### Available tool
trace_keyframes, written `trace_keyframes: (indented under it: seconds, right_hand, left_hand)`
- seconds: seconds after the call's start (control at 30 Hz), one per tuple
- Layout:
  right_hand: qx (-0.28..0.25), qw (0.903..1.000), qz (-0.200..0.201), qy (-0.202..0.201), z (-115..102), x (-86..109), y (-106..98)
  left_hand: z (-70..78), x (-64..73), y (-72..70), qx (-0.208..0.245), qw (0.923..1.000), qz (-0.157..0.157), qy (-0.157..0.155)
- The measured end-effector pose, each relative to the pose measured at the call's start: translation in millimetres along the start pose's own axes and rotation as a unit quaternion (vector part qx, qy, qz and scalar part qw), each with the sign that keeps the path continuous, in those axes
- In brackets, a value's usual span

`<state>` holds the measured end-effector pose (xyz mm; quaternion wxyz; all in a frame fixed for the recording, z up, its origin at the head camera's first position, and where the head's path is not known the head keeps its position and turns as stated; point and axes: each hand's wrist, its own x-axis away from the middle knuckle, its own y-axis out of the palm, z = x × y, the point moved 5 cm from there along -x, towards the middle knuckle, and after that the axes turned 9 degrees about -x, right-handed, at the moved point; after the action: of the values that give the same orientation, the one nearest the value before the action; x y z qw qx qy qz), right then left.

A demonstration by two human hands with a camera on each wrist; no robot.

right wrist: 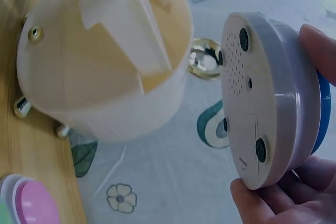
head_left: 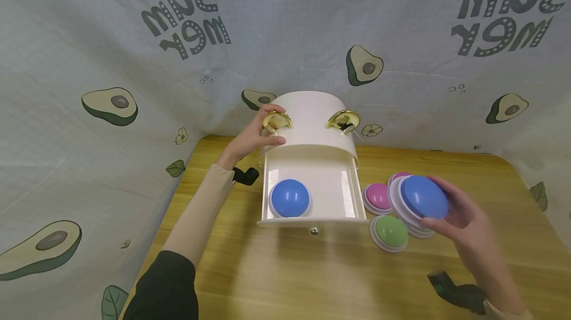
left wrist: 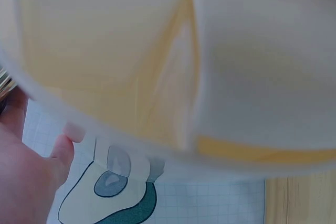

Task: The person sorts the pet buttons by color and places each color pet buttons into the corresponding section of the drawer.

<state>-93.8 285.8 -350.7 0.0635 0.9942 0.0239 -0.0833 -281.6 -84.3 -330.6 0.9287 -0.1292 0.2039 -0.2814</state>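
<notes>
A rounded white box [head_left: 309, 107] with gold ears stands at the back of the wooden table, its drawer [head_left: 332, 184] pulled out. My left hand [head_left: 251, 137] grips the box's upper left side, thumb and fingers around the left gold ear [head_left: 277, 121]. One blue push button [head_left: 290, 198] with a white base lies in the drawer's left half. To the right of the drawer, my right hand [head_left: 468, 223] holds another blue push button [head_left: 424, 197] by its rim, above the table. The right wrist view shows this button's white underside [right wrist: 241, 103], with speaker holes and dark pads.
Below the held button, a green button [head_left: 391, 232] and pink buttons [head_left: 378, 196] sit on the table, partly hidden. A small round knob [head_left: 314, 231] sticks out from the drawer front. Behind the table [head_left: 321, 275] hangs a cloth [head_left: 285, 37] printed with avocados.
</notes>
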Motion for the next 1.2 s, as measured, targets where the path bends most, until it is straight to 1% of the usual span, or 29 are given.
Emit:
trace_keyframes:
  seconds: [0.3,0.53,0.57,0.77,0.97,1.2]
  right_hand:
    - [-0.007,0.9982,-0.055,-0.022,-13.1,-17.4,40.7]
    - [0.019,0.9966,-0.078,-0.020,-15.0,-25.4,66.0]
    - [0.016,0.9963,-0.081,-0.021,-14.6,-26.0,69.0]
    - [0.005,0.9944,-0.103,-0.027,-9.5,-30.4,84.3]
    - [0.043,0.9934,-0.105,-0.012,-3.2,-35.0,94.5]
    - [0.064,0.9919,-0.109,-0.012,-1.2,-39.7,104.5]
  left_hand:
    - [1.1,0.2,1.6,0.009,0.9999,0.002,-0.012]
    - [0.4,0.2,1.7,0.009,0.9999,0.002,-0.014]
    - [0.5,0.4,1.6,0.008,0.9999,0.002,-0.012]
    - [0.0,0.7,0.3,-0.002,1.0000,0.004,-0.004]
    - [0.7,0.8,1.0,-0.007,1.0000,0.003,-0.006]
    - [0.7,0.8,1.3,-0.004,1.0000,0.003,-0.003]
